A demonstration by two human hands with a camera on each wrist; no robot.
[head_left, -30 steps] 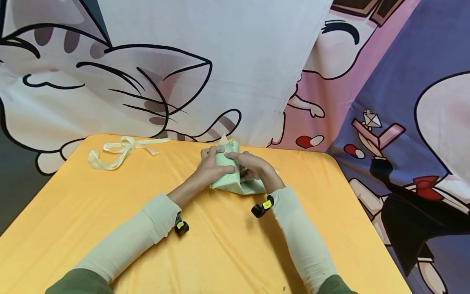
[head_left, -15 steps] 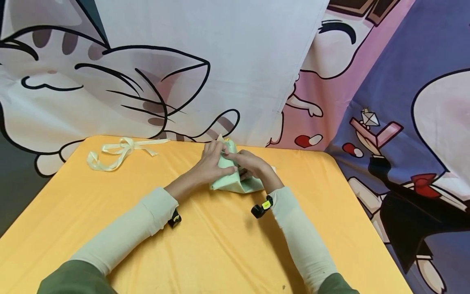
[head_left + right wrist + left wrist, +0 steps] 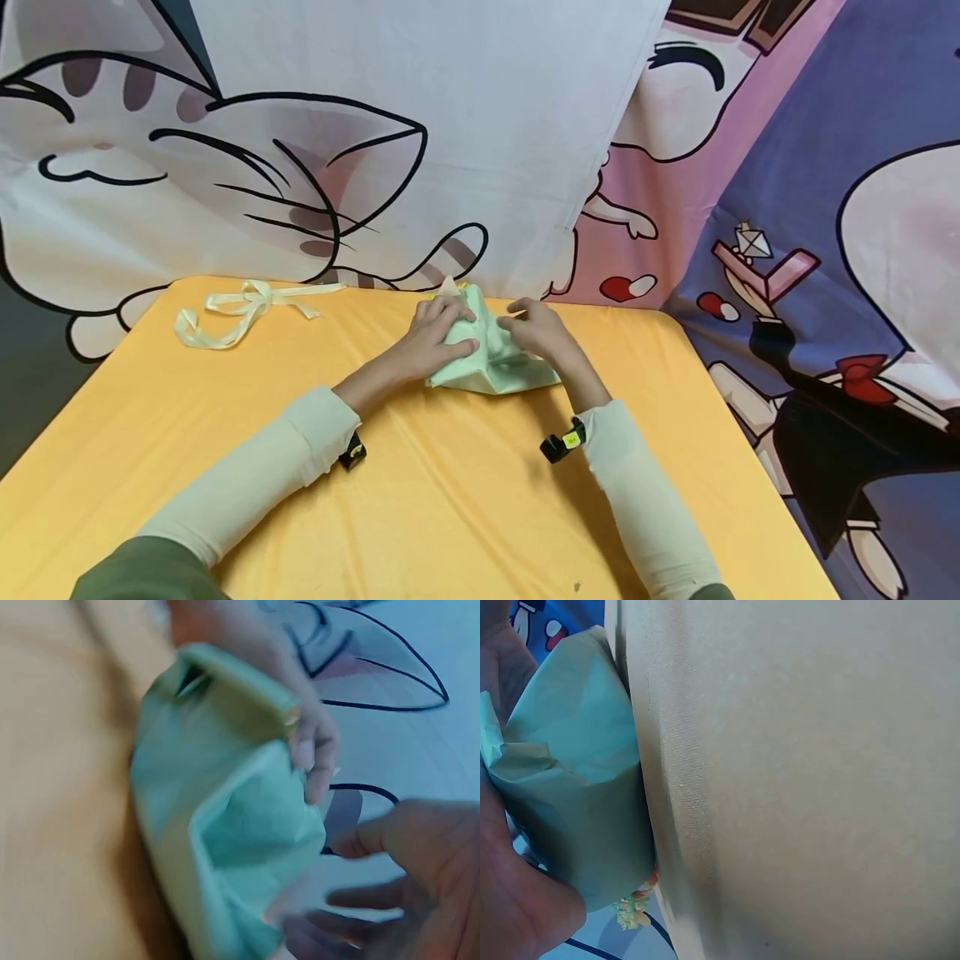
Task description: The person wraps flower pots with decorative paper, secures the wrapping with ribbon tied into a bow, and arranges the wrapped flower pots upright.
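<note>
A small bouquet in pale green wrapping paper (image 3: pixel 487 367) lies near the table's far side. Colourful flowers (image 3: pixel 634 909) peep out beyond the paper in the left wrist view. My left hand (image 3: pixel 435 337) grips the wrapped bundle from the left, fingers over the top and thumb along the near side. On the right, my right hand (image 3: pixel 536 329) hovers close to the paper's loose side, its fingers apart and relaxed with nothing between them. The right wrist view shows the loose paper (image 3: pixel 262 817) standing out as an open fold, beside those fingers.
A loosely curled cream ribbon (image 3: pixel 255 308) lies at the far left of the yellow-covered table (image 3: pixel 450 500). Behind the table's far edge hangs a printed cartoon cloth (image 3: pixel 525 125). A small black camera is strapped to each wrist.
My right hand has let go of the paper and drawn back to the right, and the paper's right side has spread outward. My left hand has shifted slightly on the bundle.
</note>
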